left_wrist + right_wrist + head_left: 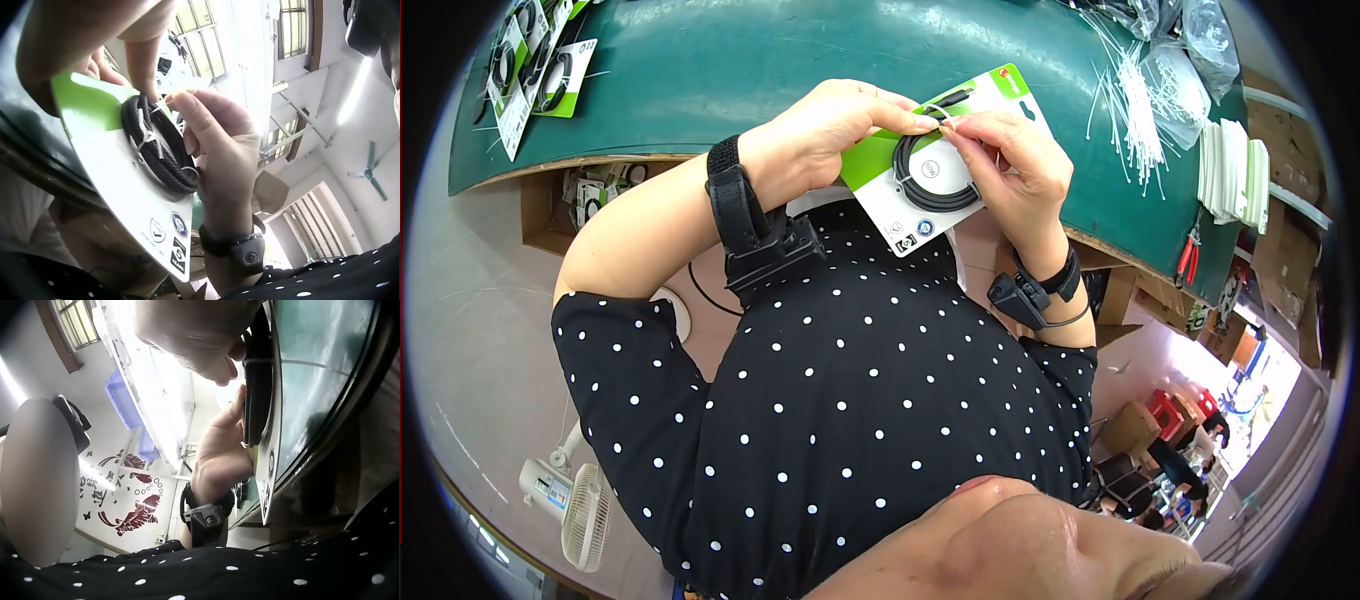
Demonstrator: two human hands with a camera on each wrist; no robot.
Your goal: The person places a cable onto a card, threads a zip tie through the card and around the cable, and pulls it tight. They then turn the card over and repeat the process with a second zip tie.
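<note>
Both hands meet over a green and white packaging card (878,205) carrying a coil of black braided cable (935,200). My left hand (835,120) grips the card's upper edge, thumb lying in front near the top of the coil. With thumb and index finger, my right hand (1022,165) pinches a thin white cable tie (941,112) at the coil's top. The left wrist view shows other white ties (149,136) round the cable. In the right wrist view the card (270,444) is edge-on, and the right fingertips are partly hidden there.
The green table (730,60) holds more carded cables (530,75) at the far left. Loose white cable ties (1138,115), a stack of white cards (1233,175) and red-handled pliers (1189,255) lie at the right. A fan (585,510) stands behind at the left.
</note>
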